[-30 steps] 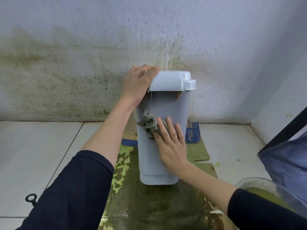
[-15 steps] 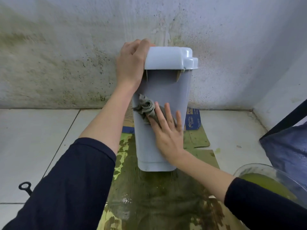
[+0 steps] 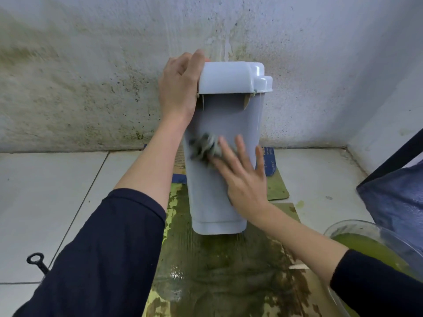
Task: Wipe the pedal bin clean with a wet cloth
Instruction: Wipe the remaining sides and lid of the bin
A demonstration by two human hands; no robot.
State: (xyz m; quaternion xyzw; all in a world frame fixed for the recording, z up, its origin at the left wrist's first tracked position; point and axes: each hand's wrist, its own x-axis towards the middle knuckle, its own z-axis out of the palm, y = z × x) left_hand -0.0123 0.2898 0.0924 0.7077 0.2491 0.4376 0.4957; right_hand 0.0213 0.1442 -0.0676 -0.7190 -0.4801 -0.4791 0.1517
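A tall grey pedal bin (image 3: 225, 120) with a paler lid (image 3: 229, 76) stands upright on wet cardboard in front of the stained wall. My left hand (image 3: 179, 88) grips the lid's left edge at the top. My right hand (image 3: 242, 177) lies flat on the bin's front with spread, straight fingers and presses a crumpled grey wet cloth (image 3: 203, 147) against the plastic. The cloth is blurred and bunches out past my fingertips, near the bin's left edge.
Soaked, green-stained cardboard (image 3: 217, 271) covers the white tiled floor (image 3: 45, 202) under the bin. A clear bowl of greenish water (image 3: 370, 248) sits at the lower right, below a blue bag (image 3: 398, 200). A black key-like tool (image 3: 36, 261) lies at the lower left.
My right hand has spread its fingers and slid the cloth across the bin's front. My left hand keeps its grip on the lid.
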